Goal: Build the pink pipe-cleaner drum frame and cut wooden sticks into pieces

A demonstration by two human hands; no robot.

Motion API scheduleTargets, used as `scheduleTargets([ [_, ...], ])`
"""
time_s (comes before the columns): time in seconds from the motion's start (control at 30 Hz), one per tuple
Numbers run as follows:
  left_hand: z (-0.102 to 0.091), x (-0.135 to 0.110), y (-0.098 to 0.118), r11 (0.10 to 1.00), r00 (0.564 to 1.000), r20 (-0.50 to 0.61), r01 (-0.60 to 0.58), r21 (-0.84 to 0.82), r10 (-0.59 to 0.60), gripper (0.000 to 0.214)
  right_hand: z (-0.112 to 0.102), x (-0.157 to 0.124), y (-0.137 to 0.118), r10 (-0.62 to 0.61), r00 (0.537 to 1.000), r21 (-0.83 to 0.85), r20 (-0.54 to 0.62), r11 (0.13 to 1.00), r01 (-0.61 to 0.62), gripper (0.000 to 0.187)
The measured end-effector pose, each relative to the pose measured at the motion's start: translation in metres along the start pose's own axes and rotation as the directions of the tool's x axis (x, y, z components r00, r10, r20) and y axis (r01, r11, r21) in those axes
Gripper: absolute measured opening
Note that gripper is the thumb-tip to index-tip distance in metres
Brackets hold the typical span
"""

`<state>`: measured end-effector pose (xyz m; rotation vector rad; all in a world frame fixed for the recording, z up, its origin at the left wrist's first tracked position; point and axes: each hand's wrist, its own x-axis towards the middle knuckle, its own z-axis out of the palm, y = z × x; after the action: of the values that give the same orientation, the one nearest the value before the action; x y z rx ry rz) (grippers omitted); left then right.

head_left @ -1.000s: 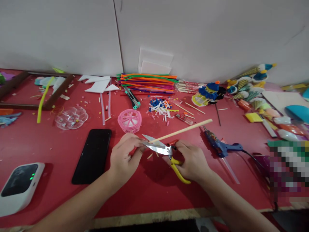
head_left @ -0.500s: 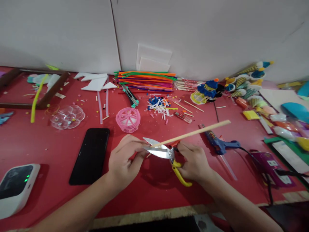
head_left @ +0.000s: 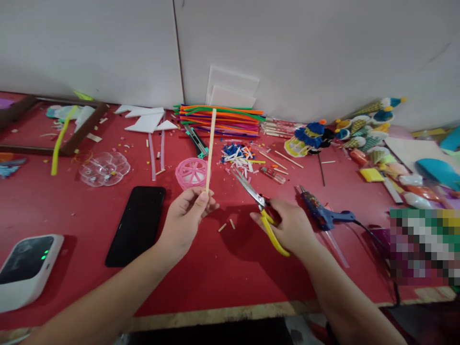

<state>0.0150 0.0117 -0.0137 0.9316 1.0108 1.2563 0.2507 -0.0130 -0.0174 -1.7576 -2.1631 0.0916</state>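
Observation:
A pale wooden stick [head_left: 211, 148] stands nearly upright in the pinch of my left hand [head_left: 189, 213], between thumb and fingers. My right hand [head_left: 289, 225] grips yellow-handled scissors [head_left: 269, 230], whose blades point up and to the left and look nearly closed, apart from the stick. Two short cut stick pieces [head_left: 223, 227] lie on the red table [head_left: 201, 282] between my hands. Just behind my left hand is a small pink wheel-shaped piece [head_left: 192, 172], partly covered by the stick and fingers.
A black phone [head_left: 136, 225] lies left of my left hand, and a white device [head_left: 30, 270] beyond it. To the right rests a blue glue gun [head_left: 323, 211] with its cord. Behind are a cutter [head_left: 196, 141], pipe cleaners [head_left: 223, 120] and a pile of scraps [head_left: 239, 155].
The stick has come out from between the scissor blades and swung from slanting right to upright in my left hand. The scissors have closed and moved right; two short pieces now show on the table.

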Motion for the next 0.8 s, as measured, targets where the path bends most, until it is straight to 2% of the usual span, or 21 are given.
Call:
scheduleTargets([
  [0.1, 0.001, 0.0, 0.003, 1.0, 1.0, 0.003, -0.003, 0.016, 0.003, 0.012, 0.001, -0.001, 0.006, 0.066, 0.998, -0.138, -0.013, 0.988, -0.067, 0.049],
  [0.17, 0.0, 0.0, 0.005, 0.988, 0.999, 0.01, -0.054, 0.147, 0.053, 0.012, 0.003, -0.003, 0.007, 0.072, 0.997, -0.213, 0.002, 0.975, -0.07, 0.046],
  [0.23, -0.001, 0.0, 0.007, 0.927, 0.989, 0.04, -0.148, 0.344, 0.143, 0.01, 0.002, -0.005, 0.006, 0.072, 0.997, -0.23, 0.005, 0.971, -0.069, 0.038],
  [0.37, -0.004, -0.001, 0.008, 0.629, 0.929, 0.206, -0.362, 0.688, 0.308, 0.008, -0.003, -0.008, 0.002, 0.011, 1.0, -0.139, -0.02, 0.99, -0.014, 0.026],
  [0.47, -0.005, -0.004, 0.004, 0.417, 0.869, 0.356, -0.48, 0.772, 0.342, 0.007, -0.007, -0.007, -0.004, -0.154, 0.987, -0.038, 0.043, 0.987, 0.156, 0.029],
  [0.57, -0.003, -0.007, 0.0, 0.285, 0.83, 0.455, -0.544, 0.789, 0.323, 0.01, -0.007, -0.006, -0.009, -0.277, 0.952, 0.06, 0.132, 0.961, 0.271, 0.029],
  [0.67, -0.002, -0.01, -0.002, 0.246, 0.827, 0.484, -0.551, 0.797, 0.286, 0.012, -0.007, -0.004, -0.007, -0.283, 0.94, 0.131, 0.192, 0.956, 0.261, 0.024],
  [0.8, -0.002, -0.01, -0.002, 0.257, 0.832, 0.479, -0.545, 0.798, 0.279, 0.011, -0.014, -0.002, 0.005, -0.286, 0.926, 0.208, 0.245, 0.949, 0.238, 0.027],
])
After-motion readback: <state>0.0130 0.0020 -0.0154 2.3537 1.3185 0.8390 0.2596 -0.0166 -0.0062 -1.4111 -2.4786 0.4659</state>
